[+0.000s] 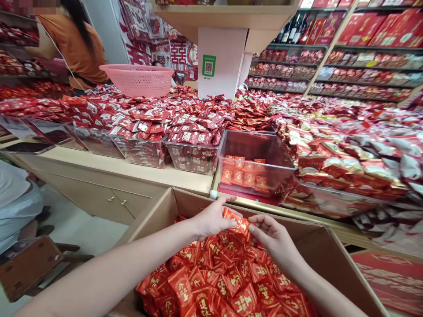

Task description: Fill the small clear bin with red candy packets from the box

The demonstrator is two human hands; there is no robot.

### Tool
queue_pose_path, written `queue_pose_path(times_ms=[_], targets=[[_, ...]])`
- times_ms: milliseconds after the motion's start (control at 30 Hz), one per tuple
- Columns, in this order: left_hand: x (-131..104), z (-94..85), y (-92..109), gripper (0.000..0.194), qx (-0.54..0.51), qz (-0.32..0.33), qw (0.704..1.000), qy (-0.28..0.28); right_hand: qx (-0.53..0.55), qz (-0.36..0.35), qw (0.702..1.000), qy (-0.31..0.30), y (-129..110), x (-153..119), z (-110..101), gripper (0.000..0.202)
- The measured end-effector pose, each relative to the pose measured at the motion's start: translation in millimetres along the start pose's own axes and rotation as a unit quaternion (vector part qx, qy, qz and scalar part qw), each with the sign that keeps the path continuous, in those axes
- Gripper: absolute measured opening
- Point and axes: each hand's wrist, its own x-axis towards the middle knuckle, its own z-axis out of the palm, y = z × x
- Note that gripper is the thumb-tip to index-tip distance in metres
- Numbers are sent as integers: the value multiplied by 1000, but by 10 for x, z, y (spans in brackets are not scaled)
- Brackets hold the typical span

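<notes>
Both hands meet over the far end of a cardboard box (pixel 158 211) full of red sweet packets (pixel 224 277). Left hand (pixel 213 218) curls round a small bunch of packets (pixel 236 222), thumb on top, fingers underneath & mostly hidden. Right hand (pixel 272 235) sits just beside it, palm up, fingertips touching the same bunch; can't tell if it really grips or only steadies. How many packets are in the bunch is hard to make out. Box's near end is cut off by the frame, both forearms too.

Just beyond the hands, a clear plastic bin (pixel 254 149) on the counter, only a few red packets at its bottom. Beyond & left of the left hand, fuller bins (pixel 194 154) and a pink basket (pixel 139 79). Far left a person in an orange top (pixel 76 44), partly out of frame. Right of the right hand, heaps of wrapped sweets (pixel 346 145), print too blurred to read
</notes>
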Motion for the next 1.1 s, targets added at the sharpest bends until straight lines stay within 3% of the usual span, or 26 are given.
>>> queue_pose_path(times_ms=[200,400,600,667,767,900,1000,1033,1100], targets=[[6,-43,50,66,-44,-28,998,-19,122,51,991,4,-51,1,44,35],[40,-108,20,60,26,-22,999,-27,70,61,995,-27,-40,-36,45,30],[29,-85,38,57,22,-30,999,-31,66,95,993,-33,-38,-46,89,33],[37,-90,70,47,13,-34,999,-22,51,91,994,-27,-107,-67,77,33],[81,-176,103,37,2,-38,999,3,12,64,998,-3,-434,-108,-33,31],[166,-366,68,30,46,-53,998,7,-68,-68,991,92,-1206,49,-263,29],[212,-445,21,23,91,-53,994,-6,-111,-132,977,126,-1648,477,-341,24],[222,-456,11,20,103,-49,993,-11,-131,-125,976,118,-1719,657,-336,20],[238,-467,-3,16,119,-41,992,-22,-185,-47,978,81,-1747,1008,-280,13]])
